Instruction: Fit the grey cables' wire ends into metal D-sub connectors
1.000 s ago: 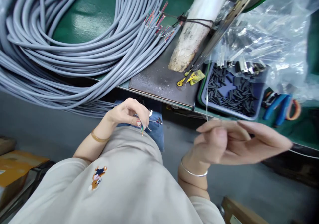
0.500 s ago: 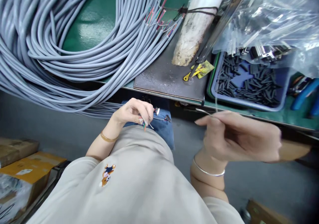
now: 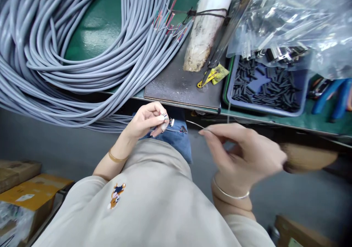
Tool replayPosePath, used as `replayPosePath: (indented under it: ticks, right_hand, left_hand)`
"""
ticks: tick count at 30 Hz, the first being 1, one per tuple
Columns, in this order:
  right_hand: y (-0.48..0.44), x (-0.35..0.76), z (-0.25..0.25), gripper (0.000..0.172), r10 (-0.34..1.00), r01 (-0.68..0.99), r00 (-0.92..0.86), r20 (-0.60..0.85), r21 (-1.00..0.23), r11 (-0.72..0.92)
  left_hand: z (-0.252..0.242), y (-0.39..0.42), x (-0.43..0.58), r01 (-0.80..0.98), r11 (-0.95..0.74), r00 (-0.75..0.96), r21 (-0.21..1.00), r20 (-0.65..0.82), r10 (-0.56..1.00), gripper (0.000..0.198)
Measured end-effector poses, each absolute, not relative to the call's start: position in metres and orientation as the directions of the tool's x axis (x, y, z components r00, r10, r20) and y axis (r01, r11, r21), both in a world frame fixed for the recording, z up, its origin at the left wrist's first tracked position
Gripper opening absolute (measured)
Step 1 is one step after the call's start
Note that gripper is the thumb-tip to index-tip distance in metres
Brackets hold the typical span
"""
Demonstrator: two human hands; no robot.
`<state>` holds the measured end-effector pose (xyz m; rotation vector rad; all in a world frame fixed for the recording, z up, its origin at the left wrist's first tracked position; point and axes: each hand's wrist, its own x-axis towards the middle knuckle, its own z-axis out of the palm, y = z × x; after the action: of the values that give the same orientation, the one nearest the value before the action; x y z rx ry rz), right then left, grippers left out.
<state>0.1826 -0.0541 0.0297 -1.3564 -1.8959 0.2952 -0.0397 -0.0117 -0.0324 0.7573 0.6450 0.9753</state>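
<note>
The left hand [image 3: 150, 120] is in front of the near edge of the surface [image 3: 90, 38], over the person's lap. Its grip is pressed together, thumb against fingers, pinching a small wire end [image 3: 164, 115]; the piece is too small to make out fully, but it shows pale and dark bands. The right hand [image 3: 243, 150] is apart from it, farther right and nearer to the tray. Its thumb and forefinger pinch a thin wire [image 3: 194, 123], whose free tip points left toward the left hand without touching the wire end.

Between the hands, two small connectors [image 3: 183, 129] lie over the blue jeans [image 3: 180, 146], just beside the left fingers.

On the left of the surface lies a big coil of grey cables [image 3: 82, 74], its stripped, coloured ends [image 3: 170, 25] pointing to the far right. Right of these is a dark board [image 3: 176, 93] with a white tube [image 3: 199, 38], a metal bar [image 3: 231, 30] and a yellow piece [image 3: 210, 78] on or above it. Farther right, a blue tray [image 3: 265, 109] holds short black tubes [image 3: 280, 93], with a clear plastic bag [image 3: 286, 19] over its far side. Pliers [image 3: 324, 98] with blue handles lie right of the tray.
</note>
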Motion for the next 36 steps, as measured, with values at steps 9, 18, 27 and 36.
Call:
replayPosePath:
  ticks: [9,18,27,36]
  right_hand:
    - [-0.035,0.180,0.014,0.009,0.743,0.707,-0.309,0.594,-0.379,0.597]
    - [-0.031,0.178,0.006,0.006,0.749,0.707,-0.341,0.568,-0.370,0.603]
    - [-0.040,0.191,0.019,0.022,0.836,0.461,0.081,0.543,-0.763,0.452]
    - [-0.042,0.215,0.035,0.012,0.746,0.709,-0.258,0.613,-0.404,0.578]
  left_hand:
    - [-0.006,-0.012,-0.012,-0.419,0.401,0.283,0.815,-0.303,0.910,0.034]
    - [-0.003,-0.016,-0.004,-0.388,0.412,0.310,0.825,-0.304,0.901,0.033]
    - [-0.009,-0.015,-0.004,-0.397,0.340,0.243,0.853,-0.259,0.935,0.030]
    - [0.022,-0.013,-0.027,-0.219,0.046,0.332,0.975,0.030,0.943,0.009]
